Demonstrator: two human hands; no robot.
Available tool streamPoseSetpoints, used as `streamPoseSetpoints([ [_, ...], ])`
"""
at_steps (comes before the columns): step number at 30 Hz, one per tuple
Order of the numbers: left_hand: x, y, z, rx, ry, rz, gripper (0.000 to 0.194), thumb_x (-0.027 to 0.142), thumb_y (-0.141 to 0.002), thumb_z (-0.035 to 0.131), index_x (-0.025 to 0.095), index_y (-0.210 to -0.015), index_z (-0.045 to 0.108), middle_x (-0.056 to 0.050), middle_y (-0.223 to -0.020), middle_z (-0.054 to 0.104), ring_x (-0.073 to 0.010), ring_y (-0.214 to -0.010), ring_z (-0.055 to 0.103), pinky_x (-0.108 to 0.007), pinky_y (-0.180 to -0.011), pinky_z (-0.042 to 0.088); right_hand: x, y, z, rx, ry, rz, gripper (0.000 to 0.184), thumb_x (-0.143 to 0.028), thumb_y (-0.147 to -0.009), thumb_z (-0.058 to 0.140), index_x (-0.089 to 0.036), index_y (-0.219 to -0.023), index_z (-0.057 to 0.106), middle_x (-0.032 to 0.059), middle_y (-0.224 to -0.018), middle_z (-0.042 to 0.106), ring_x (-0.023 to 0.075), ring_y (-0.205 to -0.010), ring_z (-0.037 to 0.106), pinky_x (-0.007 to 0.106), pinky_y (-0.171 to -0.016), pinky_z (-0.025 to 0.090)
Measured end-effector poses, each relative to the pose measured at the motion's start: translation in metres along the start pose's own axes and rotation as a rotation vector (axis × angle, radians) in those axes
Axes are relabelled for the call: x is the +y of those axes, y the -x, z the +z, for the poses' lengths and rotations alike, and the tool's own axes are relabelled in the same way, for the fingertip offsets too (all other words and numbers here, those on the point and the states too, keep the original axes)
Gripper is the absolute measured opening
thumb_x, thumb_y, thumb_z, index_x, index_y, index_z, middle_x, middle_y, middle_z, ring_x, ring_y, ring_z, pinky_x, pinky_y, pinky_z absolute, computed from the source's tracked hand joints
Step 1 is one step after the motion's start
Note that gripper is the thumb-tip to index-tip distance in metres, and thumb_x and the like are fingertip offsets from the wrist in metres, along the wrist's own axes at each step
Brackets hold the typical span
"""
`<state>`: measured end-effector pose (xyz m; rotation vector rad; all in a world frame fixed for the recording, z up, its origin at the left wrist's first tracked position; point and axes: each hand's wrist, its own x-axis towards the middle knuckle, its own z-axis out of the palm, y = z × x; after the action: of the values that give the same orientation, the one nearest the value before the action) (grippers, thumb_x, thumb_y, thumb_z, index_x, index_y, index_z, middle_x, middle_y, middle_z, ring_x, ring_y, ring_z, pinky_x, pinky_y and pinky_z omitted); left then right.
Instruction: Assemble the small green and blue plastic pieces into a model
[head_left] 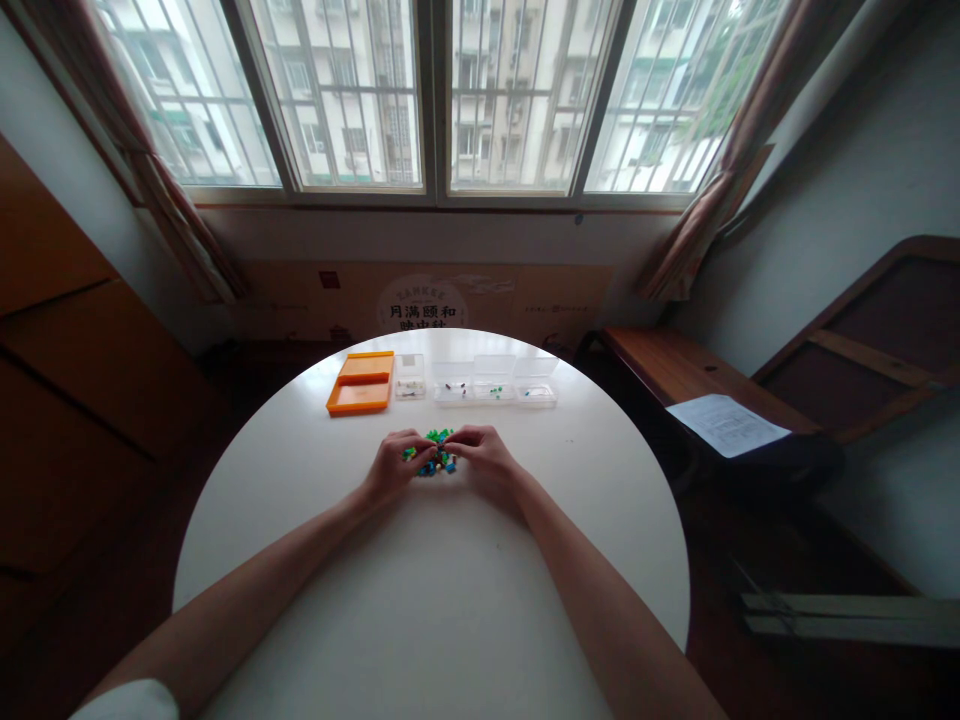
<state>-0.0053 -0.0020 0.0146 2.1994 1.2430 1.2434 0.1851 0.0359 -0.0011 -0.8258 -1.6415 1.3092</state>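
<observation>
A small heap of green, blue and yellow pieces (437, 452) lies on the round white table (431, 590). My left hand (395, 464) rests at the heap's left side with its fingers curled into the pieces. My right hand (486, 456) rests at the right side, fingertips pinched at the top of the heap. The two hands almost touch over the pieces. Whether either hand grips a piece is too small to tell.
An open orange box (361, 383) sits at the table's far side. Beside it stands a row of small clear plastic boxes (484, 381) with a few bits inside. A wooden bench with a sheet of paper (725, 423) stands to the right. Windows lie beyond.
</observation>
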Motion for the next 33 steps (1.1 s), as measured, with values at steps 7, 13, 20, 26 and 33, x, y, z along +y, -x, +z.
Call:
streamPoseSetpoints([
  [7,-0.0015,0.0001,0.0001,-0.009,0.015,-0.009,0.020,0.032,-0.077,0.063,0.017,-0.085,0.072,-0.005,-0.068,0.064,-0.0137,-0.062,0.058,-0.025,-0.065,0.046,-0.0002,-0.0004,0.0015,-0.005,-0.048,0.030,0.032,-0.039,-0.060,0.074,-0.012,-0.078,0.070,0.0066,-0.072,0.068,0.0153,-0.066,0.061,0.027,-0.062,0.047],
  [13,-0.0034,0.0008,0.0002,-0.014,0.011,0.003,0.020,0.033,-0.078,0.062,0.017,-0.085,0.072,-0.005,-0.069,0.065,-0.0140,-0.063,0.058,-0.026,-0.065,0.046,-0.0039,0.0005,0.0023,-0.001,-0.061,0.041,0.033,-0.039,-0.058,0.074,-0.012,-0.077,0.070,0.0062,-0.072,0.068,0.0153,-0.065,0.061,0.028,-0.063,0.047],
  [20,-0.0016,0.0003,0.0004,-0.007,0.008,-0.002,0.019,0.032,-0.077,0.063,0.017,-0.084,0.072,-0.005,-0.068,0.064,-0.0136,-0.063,0.058,-0.025,-0.064,0.045,-0.0018,0.0000,0.0019,-0.007,-0.074,0.034,0.031,-0.037,-0.060,0.074,-0.013,-0.078,0.070,0.0060,-0.072,0.068,0.0151,-0.065,0.061,0.027,-0.062,0.047],
  [26,0.0000,0.0001,-0.0001,-0.004,0.011,-0.001,0.019,0.032,-0.078,0.062,0.017,-0.084,0.072,-0.004,-0.067,0.064,-0.0132,-0.062,0.057,-0.025,-0.064,0.045,-0.0029,0.0001,0.0014,-0.001,-0.045,0.029,0.032,-0.039,-0.058,0.074,-0.013,-0.076,0.070,0.0061,-0.073,0.069,0.0160,-0.067,0.062,0.029,-0.064,0.048],
  [33,-0.0018,0.0007,0.0004,-0.006,0.010,0.001,0.017,0.030,-0.077,0.062,0.018,-0.084,0.072,-0.004,-0.068,0.064,-0.0135,-0.063,0.058,-0.026,-0.065,0.045,-0.0034,0.0003,0.0020,-0.007,-0.057,0.034,0.033,-0.040,-0.058,0.074,-0.013,-0.077,0.070,0.0066,-0.072,0.069,0.0162,-0.066,0.062,0.029,-0.064,0.048],
])
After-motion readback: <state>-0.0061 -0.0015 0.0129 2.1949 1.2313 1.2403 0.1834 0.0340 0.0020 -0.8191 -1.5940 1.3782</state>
